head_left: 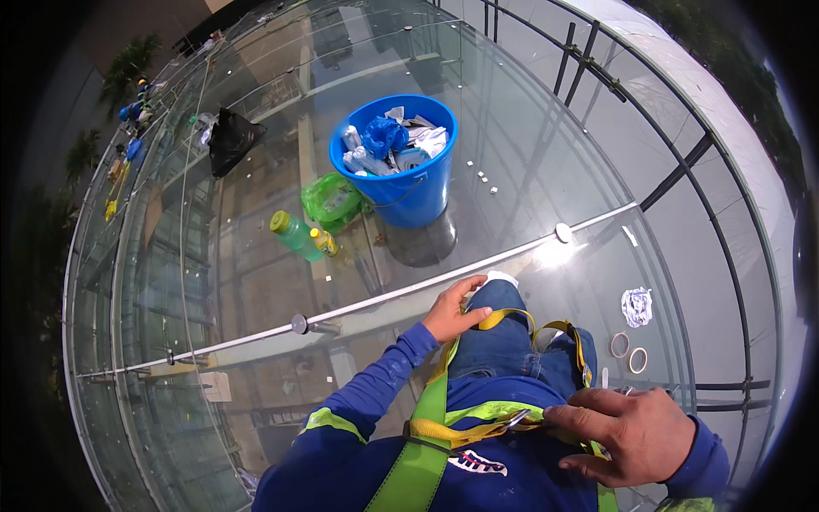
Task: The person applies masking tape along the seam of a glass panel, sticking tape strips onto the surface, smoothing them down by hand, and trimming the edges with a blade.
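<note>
My left hand [450,311] rests on my denim-covered leg [488,350], thumb spread from the fingers. Its fingertips lie next to a small white thing [502,278] at the knee, whose kind I cannot make out. Over my blue shirt runs a safety harness [422,461] with green and yellow webbing. Close to my chest, my right hand [636,433] is held with its thumb and fingers apart, nothing visible between them. The fingertips are near the harness's metal ring [517,418]; whether they touch the webbing is unclear.
On the glass panels stand a blue bucket [409,196] full of rags and plastic, a green bottle [294,235], a small yellow bottle [323,242] and a green bag [331,201]. Tape rolls [638,360] and crumpled paper [636,307] lie right. A black bag [232,143] sits farther off.
</note>
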{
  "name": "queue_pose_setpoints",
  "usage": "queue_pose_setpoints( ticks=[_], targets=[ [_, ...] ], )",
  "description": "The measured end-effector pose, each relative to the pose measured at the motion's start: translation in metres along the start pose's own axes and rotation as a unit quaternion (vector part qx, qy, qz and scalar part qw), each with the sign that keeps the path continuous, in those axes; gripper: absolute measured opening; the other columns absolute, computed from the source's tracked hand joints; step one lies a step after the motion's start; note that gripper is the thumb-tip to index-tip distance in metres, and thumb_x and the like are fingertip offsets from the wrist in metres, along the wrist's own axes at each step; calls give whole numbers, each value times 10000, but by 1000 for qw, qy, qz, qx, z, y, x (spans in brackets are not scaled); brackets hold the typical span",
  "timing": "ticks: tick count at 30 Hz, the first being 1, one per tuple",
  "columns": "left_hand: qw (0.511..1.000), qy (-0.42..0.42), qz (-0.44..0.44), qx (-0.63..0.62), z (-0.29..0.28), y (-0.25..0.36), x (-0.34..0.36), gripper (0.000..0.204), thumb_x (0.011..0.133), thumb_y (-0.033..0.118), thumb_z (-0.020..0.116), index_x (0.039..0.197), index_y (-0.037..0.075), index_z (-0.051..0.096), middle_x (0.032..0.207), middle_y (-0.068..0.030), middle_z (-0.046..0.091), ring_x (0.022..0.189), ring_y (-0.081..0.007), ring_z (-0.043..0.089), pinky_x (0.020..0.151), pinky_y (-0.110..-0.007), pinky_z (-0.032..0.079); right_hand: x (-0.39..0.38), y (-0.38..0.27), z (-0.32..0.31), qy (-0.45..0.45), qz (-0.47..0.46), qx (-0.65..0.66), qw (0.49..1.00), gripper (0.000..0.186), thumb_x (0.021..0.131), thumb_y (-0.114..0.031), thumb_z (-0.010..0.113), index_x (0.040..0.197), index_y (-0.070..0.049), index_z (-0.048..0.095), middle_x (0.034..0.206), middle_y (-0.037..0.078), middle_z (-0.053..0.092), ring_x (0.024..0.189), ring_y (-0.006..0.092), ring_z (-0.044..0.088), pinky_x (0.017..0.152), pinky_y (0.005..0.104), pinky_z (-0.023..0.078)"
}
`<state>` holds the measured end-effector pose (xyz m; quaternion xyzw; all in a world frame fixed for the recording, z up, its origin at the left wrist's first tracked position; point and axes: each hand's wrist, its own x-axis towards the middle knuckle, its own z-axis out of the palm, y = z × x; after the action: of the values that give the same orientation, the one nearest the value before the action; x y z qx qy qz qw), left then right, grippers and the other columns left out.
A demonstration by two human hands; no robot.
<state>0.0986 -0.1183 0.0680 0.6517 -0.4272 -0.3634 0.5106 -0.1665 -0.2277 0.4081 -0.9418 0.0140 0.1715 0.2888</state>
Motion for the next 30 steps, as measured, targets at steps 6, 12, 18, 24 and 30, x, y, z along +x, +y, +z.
queue_pose_setpoints(
  ticks=[6,12,18,24,30],
  targets=[
    [973,-81,-2,217,61,-84,-13,1292,637,452,905,1634,147,141,1605,-227,297,1491,-448,266,1224,-510,255,-32,305,303,266,444,76,852,944,787,-561,797,1463,-1,451,1343,311,560,1236,452,568,1040,483,467],
    [929,-153,-103,320,31,-71,11,699,684,469,870,1280,168,661,1188,-72,663,1249,-365,524,1053,-543,395,-34,301,344,262,456,122,842,820,687,-378,868,1331,22,556,1034,200,654,983,354,670,922,412,535],
    [860,-202,209,420,28,-33,-64,256,787,313,801,930,126,703,980,-38,621,1049,-308,576,946,-442,467,-16,205,281,265,230,457,817,437,678,-20,805,1034,-39,552,910,20,613,850,111,591,792,264,480],
    [881,90,-191,423,10,-69,-30,328,835,349,769,1016,88,688,1082,-126,668,1054,-350,658,920,-459,522,-62,183,293,378,266,541,702,525,739,-22,820,1221,-35,613,1073,93,682,930,189,679,820,334,538],
    [973,-137,-120,144,24,-139,-43,582,769,149,742,1336,81,625,1229,-151,693,989,-266,693,871,-365,542,-107,290,365,345,278,587,678,627,736,-64,881,1289,-22,589,1131,111,695,900,188,695,798,336,566]
  ],
)
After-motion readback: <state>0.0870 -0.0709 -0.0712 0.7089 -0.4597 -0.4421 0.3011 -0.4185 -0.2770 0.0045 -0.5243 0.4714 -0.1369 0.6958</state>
